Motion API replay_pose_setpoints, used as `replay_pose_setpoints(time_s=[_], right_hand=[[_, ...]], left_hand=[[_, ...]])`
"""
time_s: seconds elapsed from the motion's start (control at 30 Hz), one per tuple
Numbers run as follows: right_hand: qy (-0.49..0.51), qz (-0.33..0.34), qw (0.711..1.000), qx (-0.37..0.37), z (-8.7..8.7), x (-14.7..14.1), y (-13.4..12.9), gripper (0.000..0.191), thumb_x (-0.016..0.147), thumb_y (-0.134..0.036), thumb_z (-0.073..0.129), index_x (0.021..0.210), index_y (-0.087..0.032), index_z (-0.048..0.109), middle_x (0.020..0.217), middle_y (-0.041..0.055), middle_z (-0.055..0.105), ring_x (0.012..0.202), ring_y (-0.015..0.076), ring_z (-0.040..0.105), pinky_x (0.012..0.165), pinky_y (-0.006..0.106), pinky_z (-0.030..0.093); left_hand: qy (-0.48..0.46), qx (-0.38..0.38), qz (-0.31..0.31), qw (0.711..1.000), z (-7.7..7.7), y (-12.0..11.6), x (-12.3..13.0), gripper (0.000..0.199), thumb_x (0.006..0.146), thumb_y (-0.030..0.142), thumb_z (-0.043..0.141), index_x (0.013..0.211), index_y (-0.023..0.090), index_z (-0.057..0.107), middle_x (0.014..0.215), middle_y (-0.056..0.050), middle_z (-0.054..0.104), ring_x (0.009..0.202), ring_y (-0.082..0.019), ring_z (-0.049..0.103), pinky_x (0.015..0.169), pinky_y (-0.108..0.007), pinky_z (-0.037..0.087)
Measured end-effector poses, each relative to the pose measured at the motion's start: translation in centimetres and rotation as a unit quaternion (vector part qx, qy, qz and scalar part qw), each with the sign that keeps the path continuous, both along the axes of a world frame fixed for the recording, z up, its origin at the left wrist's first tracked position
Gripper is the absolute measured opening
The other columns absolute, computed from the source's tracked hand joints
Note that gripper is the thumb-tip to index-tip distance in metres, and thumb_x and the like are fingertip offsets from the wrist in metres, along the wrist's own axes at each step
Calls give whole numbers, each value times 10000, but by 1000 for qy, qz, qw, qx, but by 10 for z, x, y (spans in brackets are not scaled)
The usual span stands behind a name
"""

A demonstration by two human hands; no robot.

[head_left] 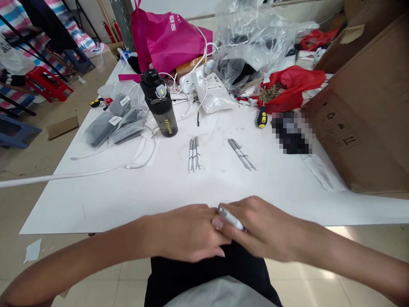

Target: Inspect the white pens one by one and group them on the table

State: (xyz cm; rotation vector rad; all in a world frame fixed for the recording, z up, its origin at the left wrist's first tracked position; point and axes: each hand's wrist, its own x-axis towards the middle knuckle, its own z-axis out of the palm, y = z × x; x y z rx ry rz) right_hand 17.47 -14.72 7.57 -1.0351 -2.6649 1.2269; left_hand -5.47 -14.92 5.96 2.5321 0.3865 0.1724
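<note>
At the table's front edge, my right hand (266, 228) is closed around a white pen (231, 218) with a silvery end, which slants between thumb and fingers. Touching it from the other side is my left hand (191, 232), its fingers curled in. What those left fingers hold, if anything, is hidden. Ahead on the white table, three grey-and-white pens (194, 154) lie side by side. A second small group of similar pens (242, 154) lies slanted to their right.
A dark bottle (159, 104) stands behind the pens. Grey packaged items (118, 123) and white cables lie left. A screwdriver (262, 117), a red bag (295, 87) and a large cardboard box (367, 115) occupy the right. A pink bag (172, 38) sits at the back.
</note>
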Motion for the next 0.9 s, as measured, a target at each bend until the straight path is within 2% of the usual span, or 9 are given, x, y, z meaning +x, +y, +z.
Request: replay_pose_setpoints(time_s=[0.1, 0.17, 0.27, 0.3, 0.37, 0.47, 0.53, 0.67, 0.9], right_hand=[[-1, -80, 997, 19, -15, 12, 35, 507, 1173, -522, 323, 868, -224, 599, 772, 35, 670, 675, 189, 608, 696, 330, 432], [-19, -148, 982, 117, -31, 29, 60, 532, 1166, -533, 288, 975, -209, 664, 946, 107, 738, 890, 260, 688, 845, 393, 497], [-133, -285, 890, 330, -61, 63, 90, 526, 1132, -508, 338, 1100, -151, 724, 1244, 242, 736, 1240, 422, 638, 1022, 557, 468], [-167, -334, 851, 369, -70, 76, 97, 527, 1125, -495, 352, 1140, -127, 728, 1380, 279, 692, 1352, 469, 579, 1068, 607, 440], [-209, -385, 815, 378, -86, 99, 109, 545, 1132, -483, 338, 1193, -98, 719, 1477, 321, 639, 1456, 497, 506, 1111, 643, 404], [-245, -401, 814, 343, -100, 124, 125, 564, 1138, -485, 310, 1187, -85, 704, 1412, 350, 673, 1445, 507, 526, 1106, 648, 397], [-239, -386, 826, 334, -103, 130, 137, 559, 1141, -490, 303, 1207, -93, 691, 1442, 346, 665, 1477, 502, 508, 1122, 647, 383], [-186, -357, 838, 368, -93, 110, 162, 536, 1143, -472, 304, 1311, -110, 662, 1545, 301, 628, 1564, 444, 445, 1206, 619, 324], [-120, -318, 859, 382, -78, 49, 166, 549, 1145, -465, 291, 1270, -113, 693, 1424, 265, 709, 1502, 400, 514, 1210, 565, 336]], left_hand=[[-66, -64, 71, 993, -4, 28, -14, 180, 1090, 300, 645, 1108, 194, 789, 1231, -119, 805, 1043, -229, 790, 947, -356, 610], [-142, -131, 161, 968, -11, 48, -21, 180, 1094, 305, 644, 1106, 223, 803, 1285, -97, 807, 1172, -229, 773, 1058, -363, 580], [-225, -210, 296, 904, -28, 77, -26, 193, 1052, 392, 717, 1114, 247, 826, 1187, -81, 830, 1080, -223, 769, 973, -364, 591], [-271, -240, 339, 869, -35, 85, -27, 224, 1035, 427, 739, 1126, 242, 827, 1177, -86, 830, 1046, -216, 767, 950, -356, 588], [-403, -321, 400, 758, -48, 99, -27, 301, 1007, 493, 764, 1146, 231, 811, 1171, -102, 830, 992, -208, 775, 897, -341, 590], [-514, -429, 426, 609, -63, 111, -30, 301, 954, 482, 826, 1091, 215, 800, 1140, -93, 826, 962, -184, 769, 857, -302, 589], [-534, -465, 429, 560, -67, 114, -33, 254, 943, 433, 836, 1045, 205, 794, 1085, -75, 817, 927, -162, 755, 827, -277, 580], [-531, -492, 428, 541, -70, 114, -39, 221, 943, 408, 820, 1008, 199, 790, 1010, -61, 796, 864, -145, 730, 782, -260, 561], [-524, -485, 418, 562, -73, 110, -41, 231, 925, 388, 824, 1016, 177, 795, 979, -62, 767, 861, -144, 712, 792, -262, 557]])
